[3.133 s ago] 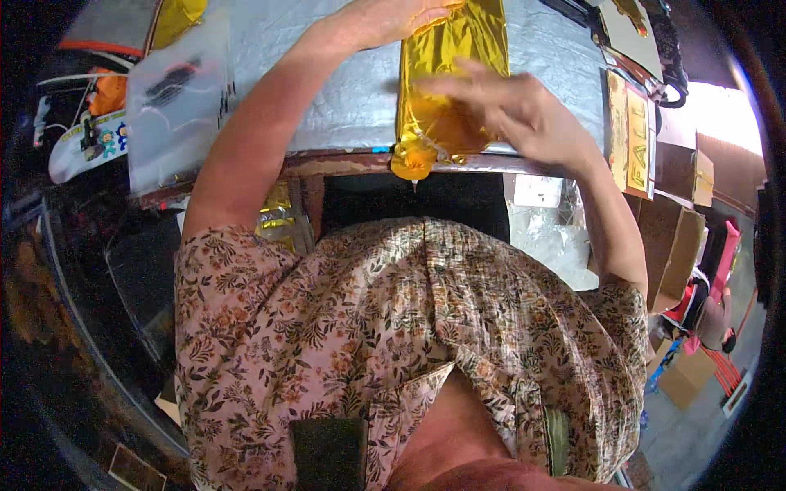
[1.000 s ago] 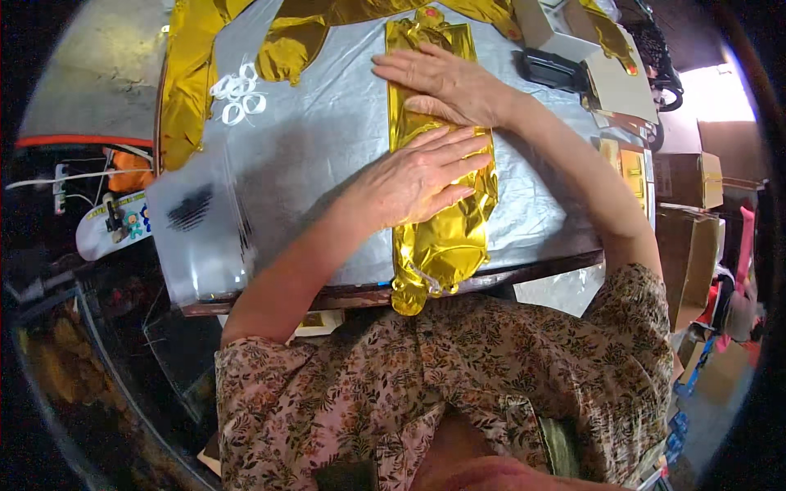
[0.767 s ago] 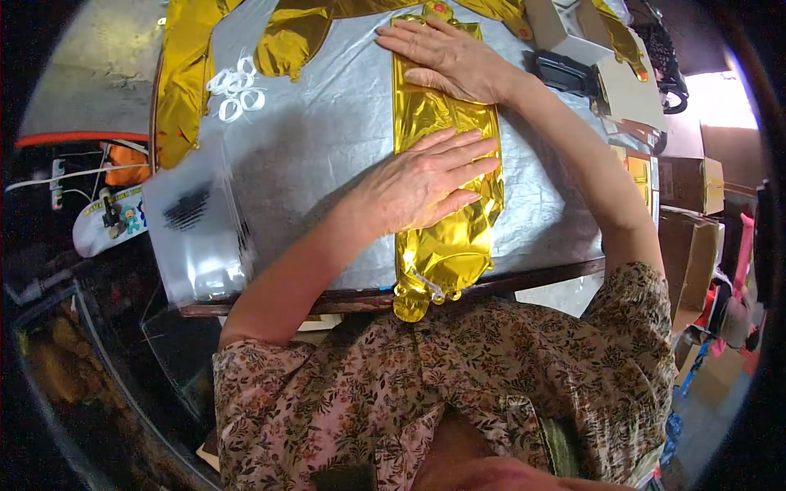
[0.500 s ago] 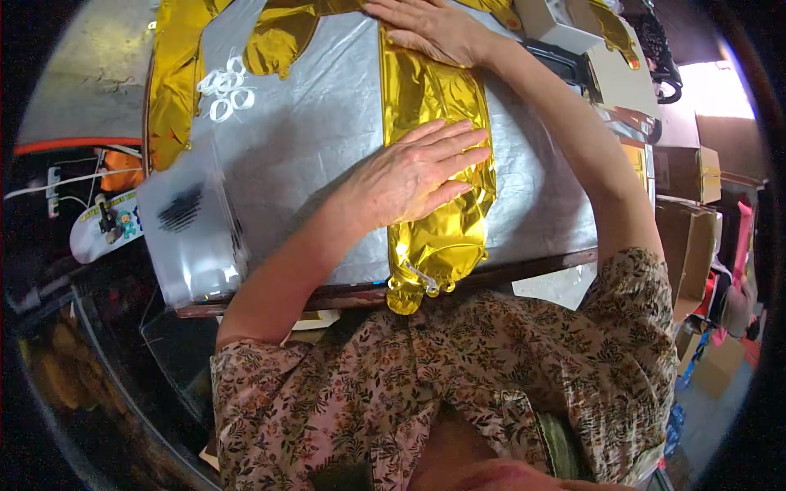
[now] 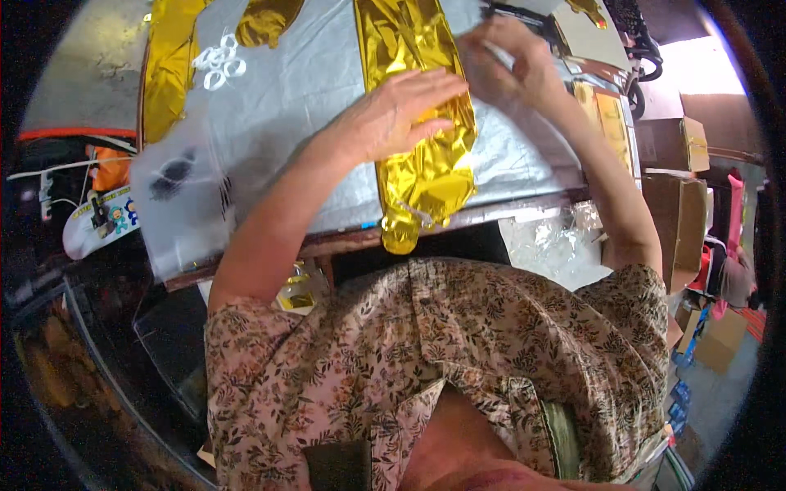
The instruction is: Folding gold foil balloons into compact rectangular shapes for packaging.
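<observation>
A flattened gold foil balloon [image 5: 426, 168] lies lengthwise on the silver-covered table [image 5: 286, 106], its narrow end hanging over the front edge. Across its middle rests my left hand [image 5: 389, 119], palm down with the fingers stretched out. My right hand [image 5: 512, 61] is raised just right of the balloon, apart from it. Motion blurs its fingers, so whether they hold anything is unclear. Several white ribbon loops [image 5: 219, 64] lie to the left, between two more gold foil pieces, one at the left edge [image 5: 168, 78] and one at the back [image 5: 266, 23].
A clear plastic bag [image 5: 184, 217] covers the table's front left corner. At the back right stand a black tray [image 5: 524, 18] and a pale box [image 5: 585, 37]. Clear packaging [image 5: 553, 245] sits below the front edge. Cardboard boxes [image 5: 671, 229] are stacked at right.
My right hand has left the far part of the balloon and come up, toward me and to the right. My left hand stays flat on the foil. The view has shifted.
</observation>
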The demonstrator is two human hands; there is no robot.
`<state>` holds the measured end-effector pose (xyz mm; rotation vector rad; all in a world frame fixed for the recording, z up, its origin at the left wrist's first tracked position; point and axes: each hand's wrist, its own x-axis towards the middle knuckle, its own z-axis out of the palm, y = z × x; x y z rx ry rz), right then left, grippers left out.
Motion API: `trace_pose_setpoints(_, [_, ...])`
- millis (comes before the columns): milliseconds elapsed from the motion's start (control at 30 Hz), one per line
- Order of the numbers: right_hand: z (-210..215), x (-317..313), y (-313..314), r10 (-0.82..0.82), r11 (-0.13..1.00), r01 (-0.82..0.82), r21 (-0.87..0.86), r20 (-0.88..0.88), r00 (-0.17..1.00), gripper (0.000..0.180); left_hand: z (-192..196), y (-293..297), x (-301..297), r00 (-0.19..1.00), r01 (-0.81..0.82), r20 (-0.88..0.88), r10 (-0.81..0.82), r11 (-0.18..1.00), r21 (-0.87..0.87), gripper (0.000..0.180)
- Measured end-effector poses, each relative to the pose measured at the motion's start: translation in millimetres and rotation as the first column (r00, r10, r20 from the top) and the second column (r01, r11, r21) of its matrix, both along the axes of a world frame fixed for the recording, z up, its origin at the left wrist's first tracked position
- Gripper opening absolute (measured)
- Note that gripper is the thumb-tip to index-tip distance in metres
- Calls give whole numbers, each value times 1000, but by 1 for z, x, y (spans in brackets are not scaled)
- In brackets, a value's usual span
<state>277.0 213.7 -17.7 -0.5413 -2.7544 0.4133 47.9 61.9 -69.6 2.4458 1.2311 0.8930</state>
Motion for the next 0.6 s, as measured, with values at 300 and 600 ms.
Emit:
trace_pose_setpoints(300, [-19, 14, -47, 94, 991, -118, -58, -313, 945, 37, 3, 12, -3, 991, -32, 129, 45, 994, -100, 61])
trace_pose_setpoints(600, [-46, 2, -48, 247, 968, -232, 98, -182, 952, 32, 31, 3, -15, 881, 105, 466, 81, 927, -360, 72])
